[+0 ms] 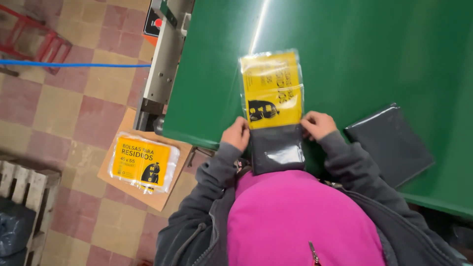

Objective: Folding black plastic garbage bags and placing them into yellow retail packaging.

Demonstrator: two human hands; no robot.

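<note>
On the green bench (354,54), close to its near edge, lies a clear packet with a yellow label (272,88), its far end pointing away from the person. A folded stack of dark grey bags (277,149) sticks out of the packet's near, open end and hangs over the bench edge toward the person's pink top.

The left hand (236,134) is at the left side of the packet's mouth, and the right hand (318,124) is at the right side. Both sets of fingers are curled in and pinch the edges where the clear plastic meets the dark bags; exactly which layer each one grips cannot be told.

Just to the right of the right forearm, another flat stack of dark bags (389,143) lies on the bench, apart from the packet.

To the left, below the bench, a filled packet with the same yellow label (143,161) lies on a sheet of cardboard (162,199) on the checked tile floor (64,113). A grey metal machine part (165,59) runs along the left edge of the bench, and a blue hose (74,64) crosses the floor beyond it.
</note>
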